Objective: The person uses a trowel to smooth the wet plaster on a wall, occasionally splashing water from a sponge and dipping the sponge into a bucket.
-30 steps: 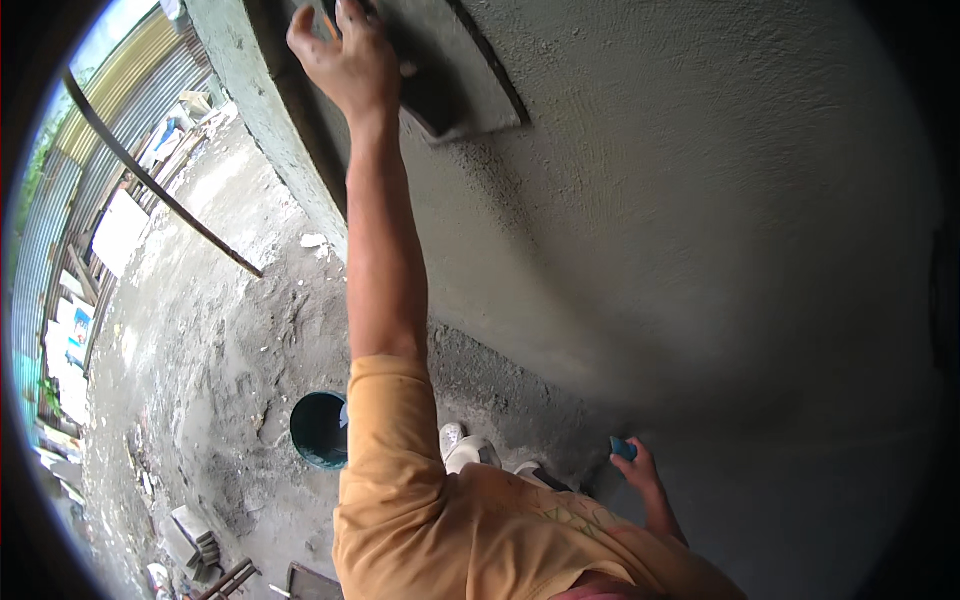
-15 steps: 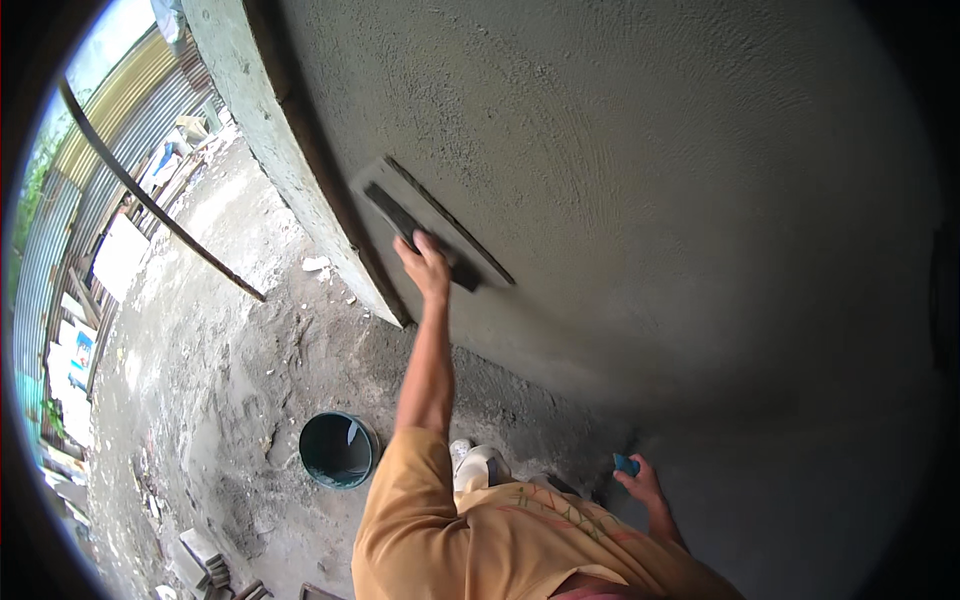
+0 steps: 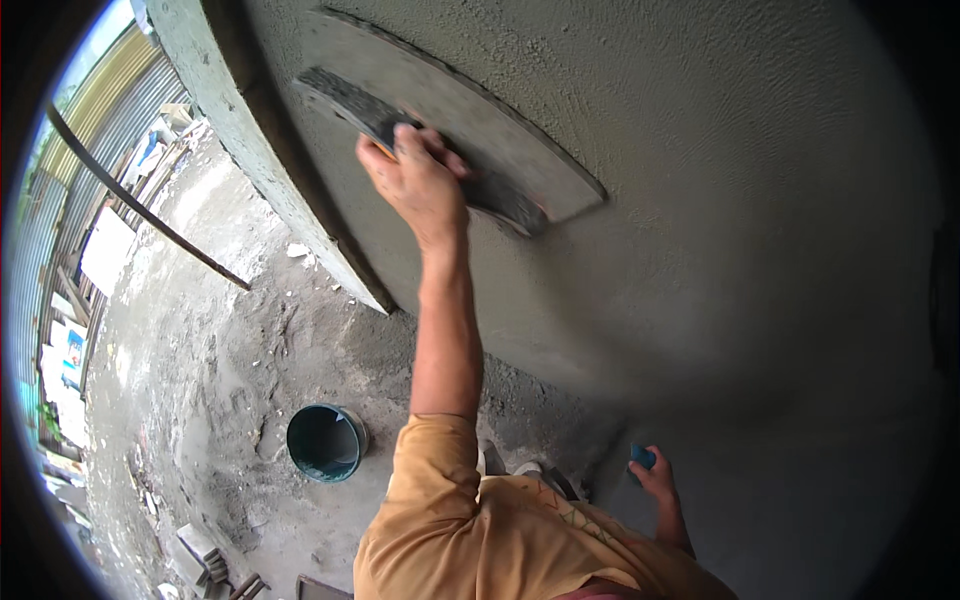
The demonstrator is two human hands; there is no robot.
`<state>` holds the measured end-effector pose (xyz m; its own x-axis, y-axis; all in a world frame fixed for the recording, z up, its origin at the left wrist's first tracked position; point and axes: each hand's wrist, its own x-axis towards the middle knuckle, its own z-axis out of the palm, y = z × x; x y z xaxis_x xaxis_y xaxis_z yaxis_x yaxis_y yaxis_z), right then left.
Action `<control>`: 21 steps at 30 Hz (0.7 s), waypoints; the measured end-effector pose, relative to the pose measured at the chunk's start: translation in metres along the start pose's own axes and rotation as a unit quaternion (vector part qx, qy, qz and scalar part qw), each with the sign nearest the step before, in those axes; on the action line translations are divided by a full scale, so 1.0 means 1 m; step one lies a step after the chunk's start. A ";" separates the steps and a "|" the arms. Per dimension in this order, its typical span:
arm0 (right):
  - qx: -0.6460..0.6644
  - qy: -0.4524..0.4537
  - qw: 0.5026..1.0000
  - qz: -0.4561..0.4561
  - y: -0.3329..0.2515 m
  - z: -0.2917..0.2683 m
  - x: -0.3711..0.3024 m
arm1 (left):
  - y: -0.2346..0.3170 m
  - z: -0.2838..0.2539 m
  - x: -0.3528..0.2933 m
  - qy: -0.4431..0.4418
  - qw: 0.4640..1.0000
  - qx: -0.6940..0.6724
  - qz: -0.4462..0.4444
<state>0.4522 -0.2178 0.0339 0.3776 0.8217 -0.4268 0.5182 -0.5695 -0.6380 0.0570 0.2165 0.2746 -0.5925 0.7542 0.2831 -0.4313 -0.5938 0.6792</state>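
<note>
My left grip wraps tight round the trowel at the grey wall; smoothing seems in hand, the next stroke calling for even pressure. My right grip curls round a blue block, perhaps sponge.

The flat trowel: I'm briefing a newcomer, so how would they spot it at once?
Find the big grey wall, then the left hand near its left edge. The fingers grip a dark bar on the flat trowel. Its broad grey plate sets it apart from the small blue object in the right hand.
</note>
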 end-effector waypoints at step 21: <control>-0.065 -0.019 0.995 -0.067 0.019 -0.014 0.021 | -0.080 -0.028 -0.182 -0.186 0.905 0.369 0.105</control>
<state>0.4810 -0.2111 0.0219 0.2706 0.8889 -0.3697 0.6580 -0.4511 -0.6029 0.1798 0.1184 0.1497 -0.2800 0.7699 0.5734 0.3170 -0.4897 0.8122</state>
